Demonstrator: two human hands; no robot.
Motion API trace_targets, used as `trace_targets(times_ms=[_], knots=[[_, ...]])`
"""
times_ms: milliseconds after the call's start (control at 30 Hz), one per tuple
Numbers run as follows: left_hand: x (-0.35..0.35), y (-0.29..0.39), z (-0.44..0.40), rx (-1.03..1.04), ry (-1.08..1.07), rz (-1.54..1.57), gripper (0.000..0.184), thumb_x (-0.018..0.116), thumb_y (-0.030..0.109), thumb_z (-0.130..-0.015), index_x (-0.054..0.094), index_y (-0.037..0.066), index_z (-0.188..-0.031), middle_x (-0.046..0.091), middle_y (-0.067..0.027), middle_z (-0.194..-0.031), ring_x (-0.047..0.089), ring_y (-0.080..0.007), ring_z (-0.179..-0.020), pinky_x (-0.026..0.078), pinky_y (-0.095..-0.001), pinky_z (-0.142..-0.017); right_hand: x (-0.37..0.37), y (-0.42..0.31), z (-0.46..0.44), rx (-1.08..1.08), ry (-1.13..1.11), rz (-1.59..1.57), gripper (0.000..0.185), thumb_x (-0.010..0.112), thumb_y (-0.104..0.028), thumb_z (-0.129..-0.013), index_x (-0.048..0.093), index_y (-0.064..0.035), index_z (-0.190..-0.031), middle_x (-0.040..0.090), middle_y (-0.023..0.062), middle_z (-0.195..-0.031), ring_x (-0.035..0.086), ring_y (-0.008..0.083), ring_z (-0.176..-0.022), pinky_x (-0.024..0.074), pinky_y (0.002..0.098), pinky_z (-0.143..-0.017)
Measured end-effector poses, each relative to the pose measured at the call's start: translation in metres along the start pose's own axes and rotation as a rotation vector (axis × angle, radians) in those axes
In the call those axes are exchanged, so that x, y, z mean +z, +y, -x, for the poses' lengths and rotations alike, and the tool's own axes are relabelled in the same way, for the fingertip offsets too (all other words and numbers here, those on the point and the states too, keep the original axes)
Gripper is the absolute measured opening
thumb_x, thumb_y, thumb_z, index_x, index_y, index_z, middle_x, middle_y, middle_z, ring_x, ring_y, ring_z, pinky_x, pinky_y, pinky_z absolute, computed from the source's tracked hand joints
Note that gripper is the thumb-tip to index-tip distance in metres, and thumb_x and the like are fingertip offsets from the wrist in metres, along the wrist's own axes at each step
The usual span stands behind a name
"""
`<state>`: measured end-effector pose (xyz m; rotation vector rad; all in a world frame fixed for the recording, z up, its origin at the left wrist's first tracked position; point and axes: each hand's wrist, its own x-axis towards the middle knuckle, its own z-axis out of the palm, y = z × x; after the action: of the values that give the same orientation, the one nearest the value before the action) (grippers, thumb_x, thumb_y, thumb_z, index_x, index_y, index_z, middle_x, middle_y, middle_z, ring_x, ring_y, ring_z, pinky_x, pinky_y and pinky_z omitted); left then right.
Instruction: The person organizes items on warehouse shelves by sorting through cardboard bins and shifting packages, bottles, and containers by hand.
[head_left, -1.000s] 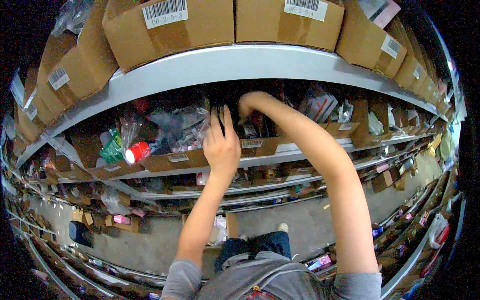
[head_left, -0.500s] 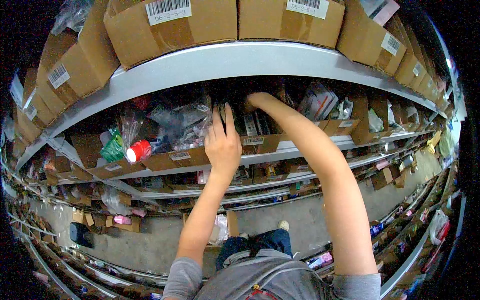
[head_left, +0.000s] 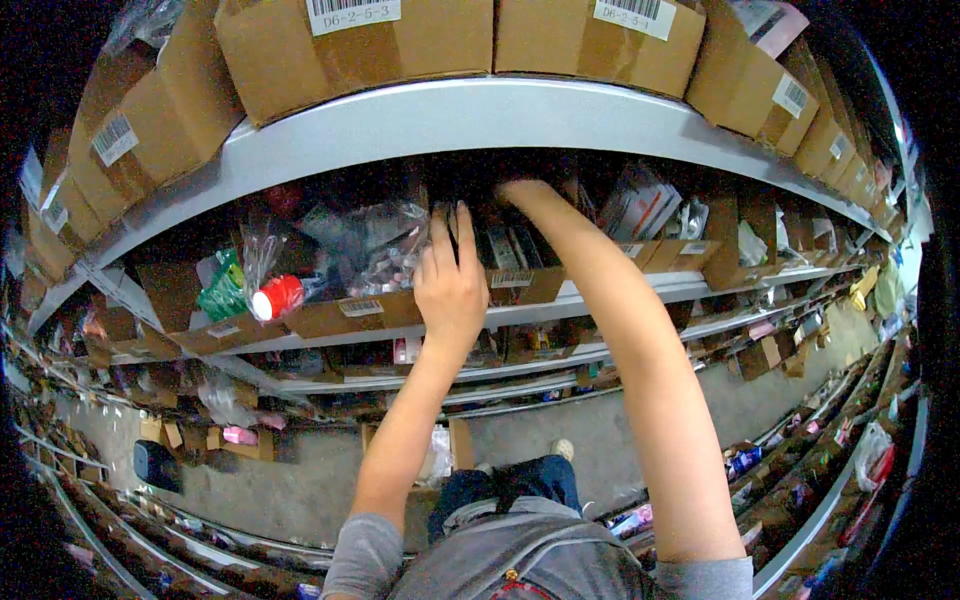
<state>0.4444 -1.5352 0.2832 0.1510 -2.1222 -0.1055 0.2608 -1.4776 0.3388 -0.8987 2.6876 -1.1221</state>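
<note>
My left hand rests over the front edge of a cardboard bin on the shelf. Its fingers are stretched out and slightly apart, pointing into the dark inside, with nothing visibly held. Farther back, my right hand reaches deep under the upper shelf, where shadow hides its fingers. Between the two hands stand narrow dark packages, upright in the bin. Clear plastic bags of small items fill the bin left of my left hand.
A metal shelf beam runs above my hands, with labelled cardboard boxes on it. A red-and-white item and a green packet lie at left. White packages stand at right. An open carton sits on the floor.
The view has shifted slightly. My right hand has moved a little deeper into the shadow; my left hand stays nearly in place at the bin's edge.
</note>
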Motion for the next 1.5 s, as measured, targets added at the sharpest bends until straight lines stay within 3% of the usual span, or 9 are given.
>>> trace_targets(times_ms=[733, 900, 967, 1333, 1500], knots=[[-0.001, -0.001, -0.001, 0.019, 0.012, 0.028, 0.057, 0.053, 0.006, -0.068, 0.036, 0.004, -0.123, 0.044, -0.0221, -0.113, 0.052, -0.0286, -0.077, 0.044, -0.0358, -0.067, 0.001, -0.003, -0.026, 0.006, 0.213, 0.069, 0.027, 0.043, -0.01, -0.079, 0.052, 0.0084, -0.097, 0.047, 0.0228, -0.109, 0.057, 0.0331, -0.084, 0.0489, 0.0388, -0.072], [0.003, -0.002, 0.001, 0.027, 0.032, 0.02, 0.061, 0.054, 0.007, -0.066, 0.035, 0.003, -0.124, 0.044, -0.0217, -0.114, 0.052, -0.0285, -0.079, 0.044, -0.0356, -0.069, 0.006, -0.002, -0.032, 0.027, 0.219, 0.064, 0.027, 0.043, -0.01, -0.079, 0.052, 0.0086, -0.097, 0.047, 0.0228, -0.11, 0.057, 0.033, -0.084, 0.0489, 0.0386, -0.072], [0.002, -0.003, 0.0, 0.068, 0.05, -0.095, 0.058, 0.052, 0.006, -0.064, 0.04, 0.001, -0.12, 0.044, -0.0181, -0.116, 0.05, -0.02, -0.073, 0.042, -0.0258, -0.063, 0.008, -0.002, -0.035, 0.033, 0.216, 0.056, 0.028, 0.043, -0.01, -0.079, 0.052, 0.0087, -0.097, 0.047, 0.0227, -0.11, 0.057, 0.033, -0.084, 0.0489, 0.0386, -0.072], [0.003, -0.005, 0.0, 0.089, 0.08, -0.104, 0.055, 0.051, 0.008, -0.066, 0.041, 0.001, -0.119, 0.046, -0.0175, -0.114, 0.049, -0.0174, -0.071, 0.041, -0.0236, -0.061, 0.008, -0.001, -0.043, 0.048, 0.186, -0.026, 0.028, 0.043, -0.011, -0.08, 0.051, 0.0091, -0.098, 0.046, 0.0227, -0.112, 0.057, 0.0327, -0.085, 0.049, 0.0382, -0.073], [0.004, -0.003, 0.0, 0.077, 0.092, -0.114, 0.053, 0.049, 0.008, -0.066, 0.042, 0.0, -0.118, 0.046, -0.0173, -0.114, 0.049, -0.0183, -0.072, 0.04, -0.0248, -0.063, -0.005, -0.004, -0.04, 0.063, 0.06, -0.164, 0.028, 0.043, -0.011, -0.08, 0.051, 0.0093, -0.098, 0.046, 0.0227, -0.113, 0.057, 0.0326, -0.085, 0.049, 0.0381, -0.073]])
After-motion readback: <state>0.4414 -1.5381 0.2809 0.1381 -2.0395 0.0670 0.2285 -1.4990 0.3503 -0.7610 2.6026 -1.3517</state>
